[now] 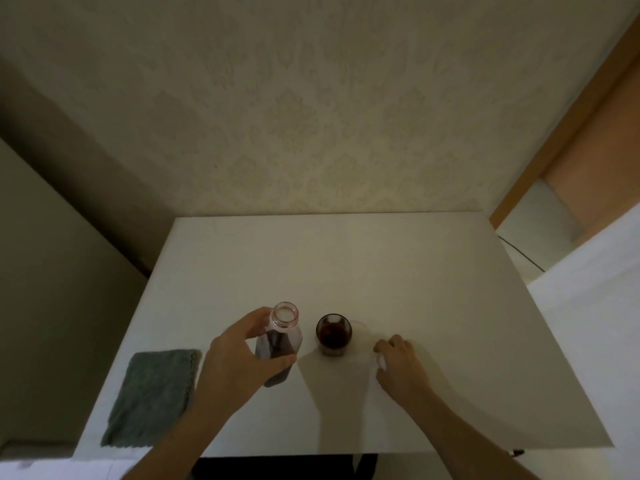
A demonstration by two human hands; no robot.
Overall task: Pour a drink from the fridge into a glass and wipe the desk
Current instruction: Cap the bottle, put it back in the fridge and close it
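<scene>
The bottle [278, 341] stands uncapped, dark drink low inside, at 9 o'clock of the glass [333, 335], which holds dark drink; the left hand [239, 355] wraps its grip round the bottle; the right hand [398, 363], at 3 o'clock on the surface [415, 271], curls round a small white cap [381, 362]; a grey cloth [154, 393] lies far left.

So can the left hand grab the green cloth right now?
Probably not yet. The left hand grips the open bottle, so it is busy. The green cloth lies just beside it on the desk with nothing between; once the bottle is released, it looks reachable.
</scene>
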